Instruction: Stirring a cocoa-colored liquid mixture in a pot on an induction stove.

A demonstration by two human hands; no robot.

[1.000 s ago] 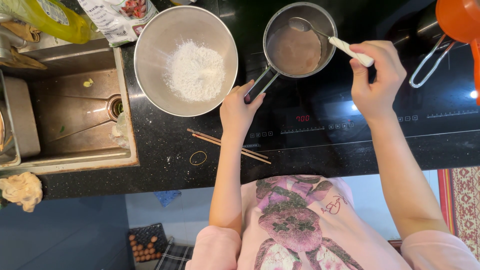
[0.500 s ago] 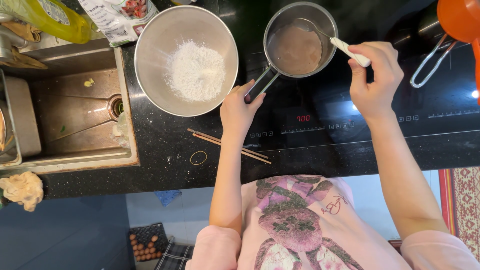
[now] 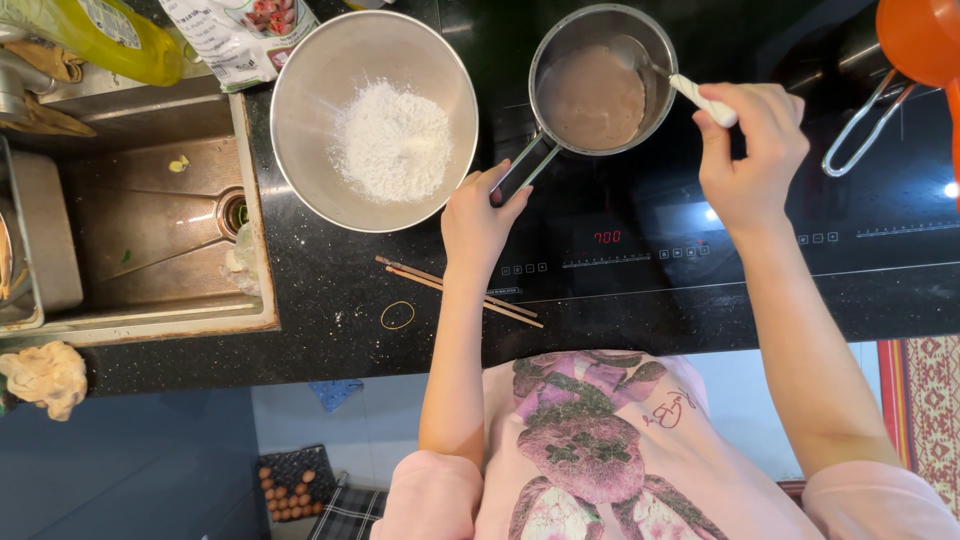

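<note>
A small steel saucepan (image 3: 600, 95) of brown liquid sits on the black induction hob (image 3: 720, 230). My left hand (image 3: 482, 215) grips the saucepan's handle at its near-left side. My right hand (image 3: 750, 155) holds the white handle of a spoon (image 3: 668, 78) whose bowl dips into the liquid at the pan's right rim. To the left stands a large steel mixing bowl (image 3: 375, 120) holding a heap of white flour.
A pair of wooden chopsticks (image 3: 455, 290) and a rubber band (image 3: 397, 315) lie on the dark counter below my left hand. A steel sink (image 3: 150, 220) is at left, a yellow bottle (image 3: 110, 35) behind it. An orange pot (image 3: 920, 40) sits top right.
The spoon has swung from the pan's middle toward its right rim as my right hand shifted slightly. My left hand stays on the handle.
</note>
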